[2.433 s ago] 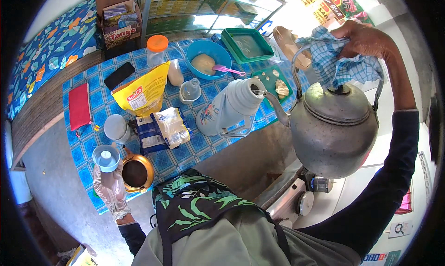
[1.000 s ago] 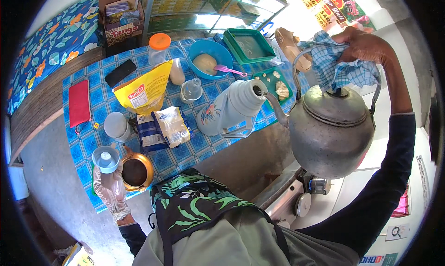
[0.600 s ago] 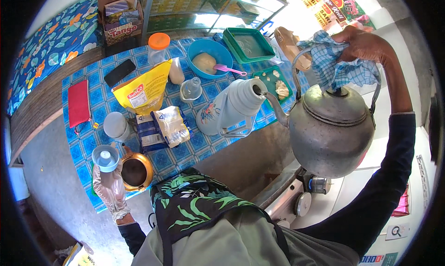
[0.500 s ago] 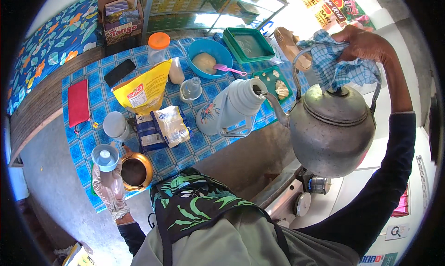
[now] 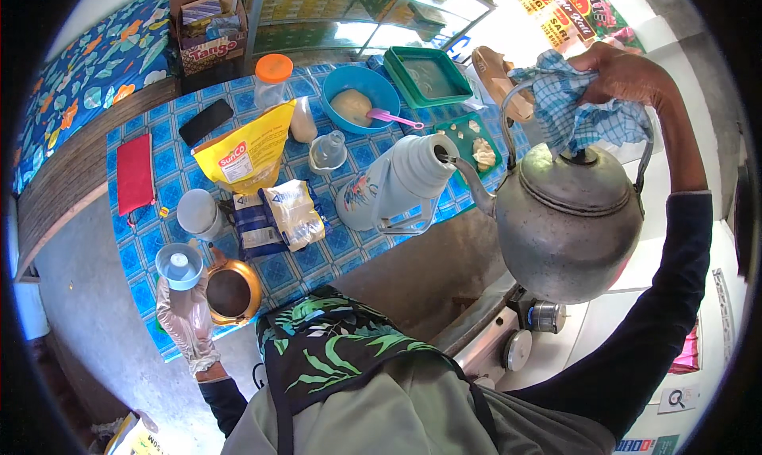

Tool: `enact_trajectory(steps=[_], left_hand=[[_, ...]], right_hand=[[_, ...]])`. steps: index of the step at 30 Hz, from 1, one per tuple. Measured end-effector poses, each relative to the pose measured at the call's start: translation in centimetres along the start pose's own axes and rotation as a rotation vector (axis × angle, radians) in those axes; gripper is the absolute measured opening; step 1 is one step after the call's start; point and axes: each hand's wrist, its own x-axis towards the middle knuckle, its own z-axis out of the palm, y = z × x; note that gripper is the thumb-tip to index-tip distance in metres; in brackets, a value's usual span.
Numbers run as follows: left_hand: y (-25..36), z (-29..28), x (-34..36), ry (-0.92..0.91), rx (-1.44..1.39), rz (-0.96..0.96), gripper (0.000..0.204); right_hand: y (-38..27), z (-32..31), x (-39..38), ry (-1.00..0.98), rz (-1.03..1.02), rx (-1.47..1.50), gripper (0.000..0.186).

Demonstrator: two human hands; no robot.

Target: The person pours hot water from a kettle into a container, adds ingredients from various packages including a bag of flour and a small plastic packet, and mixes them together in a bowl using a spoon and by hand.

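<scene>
kettle [image 5: 567,237] was held up by right hand [image 5: 623,74], fingers wrapped round cloth [image 5: 583,114] on the handle [image 5: 645,163]; spout [image 5: 478,189] was set at flask [image 5: 389,185] mouth. blue lid [image 5: 181,272] was held by gloved left hand [image 5: 186,320], finger placement partly hidden. slow, steady tilt was judged best, spout kept centred.

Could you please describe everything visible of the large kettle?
The large kettle looks like dull grey metal: round belly, lid on, dark knob, long spout, arched handle. The right hand holds it up by the handle through a checked cloth, spout tip at the mouth of the vacuum flask; contact is unclear.
</scene>
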Motion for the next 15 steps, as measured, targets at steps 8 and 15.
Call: enact_trajectory(steps=[8, 15], left_hand=[[-0.2, 0.3, 0.0, -0.016, 0.048, 0.015, 0.034], [-0.6, 0.4, -0.1, -0.005, -0.006, 0.015, 0.034]], right_hand=[[-0.4, -0.3, 0.2, -0.063, 0.01, 0.055, 0.051], [2.4, 0.5, 1.2, 0.043, -0.282, -0.14, 0.058]])
